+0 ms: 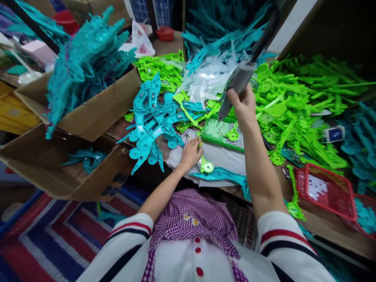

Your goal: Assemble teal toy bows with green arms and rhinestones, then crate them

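Note:
My right hand (244, 102) is wrapped round a grey electric screwdriver (237, 84), its tip pointing down above a green tray (221, 141) of small screws. On the grey cloth (232, 159), the fingers of my left hand (191, 152) close on a lime-green plastic part (205, 166) with a round disc at its near end. A long teal plastic part (223, 175) lies along the cloth's front edge. Left of that hand sits a heap of teal plastic parts (152, 121). One loose lime-green part (233, 135) rests on the tray.
Cardboard boxes (96, 113) with teal parts stand at the left. Lime-green parts (282, 105) pile up on the right, and clear plastic parts (205, 76) lie behind the tray. A red basket (326, 190) with white pieces stands at the right front edge.

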Demonstrator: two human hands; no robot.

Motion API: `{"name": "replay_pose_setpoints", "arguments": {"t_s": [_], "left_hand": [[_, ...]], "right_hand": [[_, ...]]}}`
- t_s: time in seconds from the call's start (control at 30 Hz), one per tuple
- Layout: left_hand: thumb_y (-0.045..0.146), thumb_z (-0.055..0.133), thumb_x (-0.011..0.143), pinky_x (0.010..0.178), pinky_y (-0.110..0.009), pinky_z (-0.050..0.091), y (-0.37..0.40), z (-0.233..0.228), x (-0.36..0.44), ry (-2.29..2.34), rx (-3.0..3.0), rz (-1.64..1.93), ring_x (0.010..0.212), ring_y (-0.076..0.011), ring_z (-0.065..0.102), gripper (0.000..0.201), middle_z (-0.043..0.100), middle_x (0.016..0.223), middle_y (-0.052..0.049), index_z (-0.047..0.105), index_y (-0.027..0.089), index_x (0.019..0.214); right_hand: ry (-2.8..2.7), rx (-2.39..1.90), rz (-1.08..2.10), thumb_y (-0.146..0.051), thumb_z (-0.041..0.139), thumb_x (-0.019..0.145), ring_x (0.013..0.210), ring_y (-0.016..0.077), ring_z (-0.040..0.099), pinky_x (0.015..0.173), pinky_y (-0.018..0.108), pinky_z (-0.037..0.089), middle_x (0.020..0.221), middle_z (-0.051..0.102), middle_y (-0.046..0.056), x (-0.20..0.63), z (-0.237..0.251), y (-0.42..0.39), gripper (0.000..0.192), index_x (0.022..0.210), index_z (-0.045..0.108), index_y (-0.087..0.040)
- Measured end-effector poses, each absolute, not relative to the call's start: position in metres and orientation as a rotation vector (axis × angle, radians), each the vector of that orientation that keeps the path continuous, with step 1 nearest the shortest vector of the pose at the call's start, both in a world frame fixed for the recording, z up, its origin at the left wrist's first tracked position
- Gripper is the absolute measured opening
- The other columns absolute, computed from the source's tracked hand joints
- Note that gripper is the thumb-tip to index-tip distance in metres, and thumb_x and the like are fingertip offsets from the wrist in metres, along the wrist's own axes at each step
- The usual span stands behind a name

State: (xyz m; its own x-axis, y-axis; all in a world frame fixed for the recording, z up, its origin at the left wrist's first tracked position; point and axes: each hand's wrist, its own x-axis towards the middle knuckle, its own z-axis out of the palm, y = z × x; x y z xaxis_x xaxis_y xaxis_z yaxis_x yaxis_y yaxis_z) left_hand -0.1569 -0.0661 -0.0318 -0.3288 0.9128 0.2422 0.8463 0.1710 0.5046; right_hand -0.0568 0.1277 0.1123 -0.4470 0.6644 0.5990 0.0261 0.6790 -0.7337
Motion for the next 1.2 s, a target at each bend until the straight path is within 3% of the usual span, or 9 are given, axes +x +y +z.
{"name": "replay_pose_setpoints", "arguments": {"t_s": [0.1, 0.23, 0.33, 0.5, 0.6, 0.73, 0.83, 1.0, 1.2], "left_hand": [[0.017, 0.051, 0.092, 0.113, -0.044, 0.043, -0.067, -0.031, -0.156, 2.310, 1.738, 0.863, 0.132, -0.0254, 0.055, 0.034, 0.059, 0.144, -0.013, 0.062, 0.014, 0.124], [0.018, 0.050, 0.093, 0.112, -0.043, 0.044, -0.068, -0.032, -0.155, 2.325, 1.738, 0.855, 0.132, -0.0255, 0.054, 0.034, 0.059, 0.143, -0.013, 0.062, 0.014, 0.124], [0.018, 0.049, 0.094, 0.110, -0.042, 0.046, -0.068, -0.030, -0.154, 2.314, 1.739, 0.820, 0.133, -0.0250, 0.053, 0.036, 0.057, 0.145, -0.011, 0.061, 0.014, 0.127], [0.019, 0.048, 0.094, 0.109, -0.042, 0.046, -0.069, -0.026, -0.154, 2.310, 1.730, 0.784, 0.134, -0.0254, 0.052, 0.038, 0.055, 0.149, -0.009, 0.060, 0.015, 0.129], [0.019, 0.048, 0.094, 0.109, -0.042, 0.046, -0.069, -0.025, -0.153, 2.309, 1.731, 0.781, 0.134, -0.0260, 0.052, 0.039, 0.054, 0.149, -0.009, 0.060, 0.014, 0.130], [0.019, 0.048, 0.093, 0.109, -0.043, 0.046, -0.069, -0.023, -0.153, 2.313, 1.733, 0.758, 0.134, -0.0260, 0.051, 0.040, 0.054, 0.149, -0.009, 0.059, 0.015, 0.131], [0.019, 0.048, 0.093, 0.108, -0.043, 0.047, -0.069, -0.022, -0.153, 2.315, 1.726, 0.738, 0.134, -0.0263, 0.052, 0.038, 0.054, 0.149, -0.009, 0.060, 0.016, 0.129], [0.020, 0.047, 0.094, 0.108, -0.043, 0.047, -0.069, -0.023, -0.153, 2.320, 1.730, 0.731, 0.134, -0.0260, 0.051, 0.037, 0.054, 0.149, -0.009, 0.061, 0.016, 0.128], [0.020, 0.046, 0.094, 0.109, -0.043, 0.046, -0.069, -0.022, -0.153, 2.319, 1.733, 0.689, 0.135, -0.0262, 0.051, 0.038, 0.053, 0.150, -0.009, 0.060, 0.016, 0.129]], "right_hand": [[-1.776, -0.516, 1.048, -0.075, 0.069, 0.072, 0.095, 0.0244, 0.070, 0.084, 0.045, 0.059, 0.097, 0.072, 0.004, -0.087, 0.093, 0.140, 0.060, 0.107, 0.065, -0.026], [-1.562, -0.567, 1.251, -0.079, 0.058, 0.076, 0.067, 0.0171, 0.067, 0.063, 0.034, 0.057, 0.067, 0.059, -0.001, -0.106, 0.060, 0.123, 0.058, 0.091, 0.065, -0.023], [-1.473, -0.593, 1.298, -0.079, 0.052, 0.079, 0.055, 0.0151, 0.062, 0.054, 0.032, 0.053, 0.058, 0.050, -0.004, -0.116, 0.049, 0.114, 0.057, 0.083, 0.063, -0.024], [-1.379, -0.597, 1.279, -0.073, 0.061, 0.077, 0.039, 0.0108, 0.048, 0.043, 0.029, 0.045, 0.053, 0.043, -0.007, -0.124, 0.040, 0.110, 0.048, 0.077, 0.059, -0.025], [-1.391, -0.596, 1.252, -0.073, 0.059, 0.079, 0.041, 0.0119, 0.052, 0.043, 0.031, 0.047, 0.056, 0.046, -0.006, -0.124, 0.034, 0.113, 0.049, 0.076, 0.056, -0.025], [-1.442, -0.611, 1.253, -0.080, 0.051, 0.080, 0.064, 0.0216, 0.069, 0.051, 0.037, 0.055, 0.064, 0.051, -0.001, -0.123, 0.025, 0.118, 0.055, 0.082, 0.057, -0.025], [-1.442, -0.611, 1.302, -0.081, 0.051, 0.079, 0.073, 0.0253, 0.072, 0.053, 0.039, 0.057, 0.065, 0.052, 0.000, -0.121, 0.022, 0.120, 0.057, 0.082, 0.056, -0.024], [-1.425, -0.609, 1.352, -0.081, 0.053, 0.077, 0.077, 0.0258, 0.072, 0.055, 0.039, 0.058, 0.063, 0.052, -0.001, -0.120, 0.026, 0.116, 0.057, 0.080, 0.055, -0.025], [-1.374, -0.628, 1.316, -0.076, 0.059, 0.076, 0.061, 0.0212, 0.069, 0.056, 0.037, 0.058, 0.051, 0.043, -0.006, -0.120, 0.035, 0.109, 0.050, 0.075, 0.054, -0.026]]}}
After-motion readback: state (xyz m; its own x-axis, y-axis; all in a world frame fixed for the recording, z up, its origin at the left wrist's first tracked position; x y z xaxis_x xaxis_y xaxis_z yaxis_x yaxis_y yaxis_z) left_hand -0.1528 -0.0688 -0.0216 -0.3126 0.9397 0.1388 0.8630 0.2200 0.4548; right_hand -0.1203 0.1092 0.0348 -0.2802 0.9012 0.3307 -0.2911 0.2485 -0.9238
